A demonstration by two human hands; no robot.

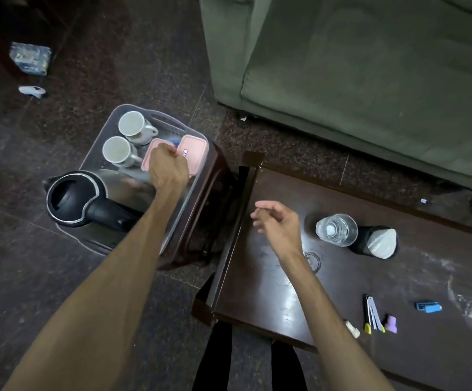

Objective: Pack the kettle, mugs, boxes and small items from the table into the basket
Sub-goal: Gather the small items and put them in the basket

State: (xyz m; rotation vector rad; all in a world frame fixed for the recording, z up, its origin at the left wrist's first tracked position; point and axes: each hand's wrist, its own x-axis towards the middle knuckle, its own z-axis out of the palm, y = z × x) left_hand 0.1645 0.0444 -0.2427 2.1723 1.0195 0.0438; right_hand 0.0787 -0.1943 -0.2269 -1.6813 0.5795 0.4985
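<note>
A grey basket point(133, 112) stands on a dark stool left of the table. Inside it are a steel kettle with a black lid point(74, 197), two white mugs point(133, 126) point(117, 150) and two pink boxes point(193, 149). My left hand point(167, 167) reaches over the boxes, fingers curled around a small blue item point(176, 143) that is mostly hidden. My right hand point(278, 221) hovers open over the dark table point(271, 292), holding nothing. On the table remain a blue stapler point(428, 306), a nail clipper point(371, 314), a purple piece point(391, 324) and a white piece point(353, 328).
A clear water bottle point(336, 230) and a black container with a white lid point(375, 242) stand on the table's far part. A green sofa point(370, 80) fills the upper right. A plastic packet point(30, 58) and a white object point(33, 91) lie on the dark floor.
</note>
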